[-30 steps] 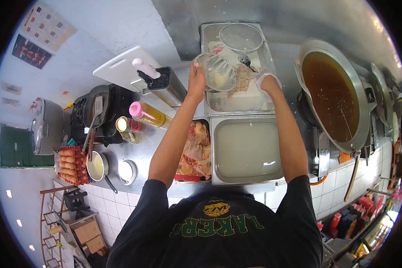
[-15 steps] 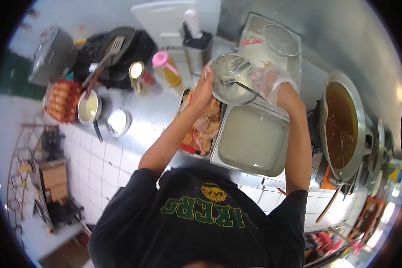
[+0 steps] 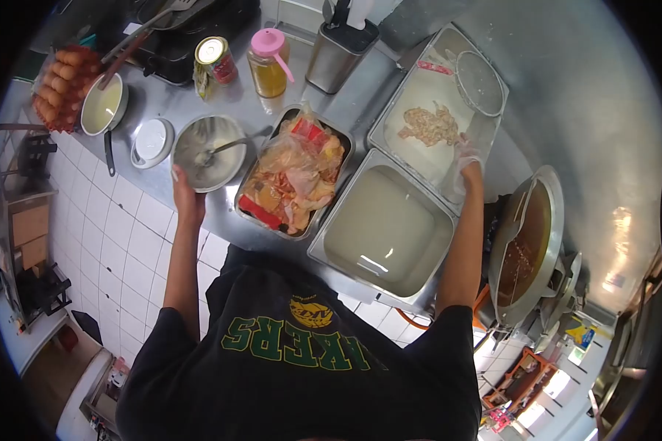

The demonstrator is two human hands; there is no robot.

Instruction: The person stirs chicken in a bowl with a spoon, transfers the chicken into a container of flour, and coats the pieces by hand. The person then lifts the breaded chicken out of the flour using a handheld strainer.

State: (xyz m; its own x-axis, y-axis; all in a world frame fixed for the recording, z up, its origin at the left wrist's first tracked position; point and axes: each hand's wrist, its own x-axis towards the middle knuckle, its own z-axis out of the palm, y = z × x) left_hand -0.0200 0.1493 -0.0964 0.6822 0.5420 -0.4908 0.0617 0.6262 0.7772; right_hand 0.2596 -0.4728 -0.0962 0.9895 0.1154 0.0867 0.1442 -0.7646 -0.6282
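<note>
My left hand (image 3: 187, 192) grips the near rim of a steel mixing bowl (image 3: 184, 158) at the counter's front left. Pale batter coats the inside of the bowl, and a spoon (image 3: 232, 144) leans in it. My right hand (image 3: 466, 163), in a clear plastic glove, is over the right side of a steel tray of white flour (image 3: 412, 151). Its fingers look extended, with nothing visible in them. Close to those fingertips, battered meat pieces (image 3: 428, 125) lie in a clump on the flour. A round sieve (image 3: 480, 82) rests at the tray's far end.
Between my hands stand a tray of raw chicken (image 3: 294, 176) with plastic bags and a pan of cloudy liquid (image 3: 382, 220). A large pot of brown oil (image 3: 526, 253) is at right. Behind are an oil jug (image 3: 268, 70), a can (image 3: 215, 55) and a knife block (image 3: 338, 59).
The mixing bowl has moved left from above the trays, carried by my left hand. My right hand has left the bowl for the flour tray, where a meat clump now shows. The view has shifted.
</note>
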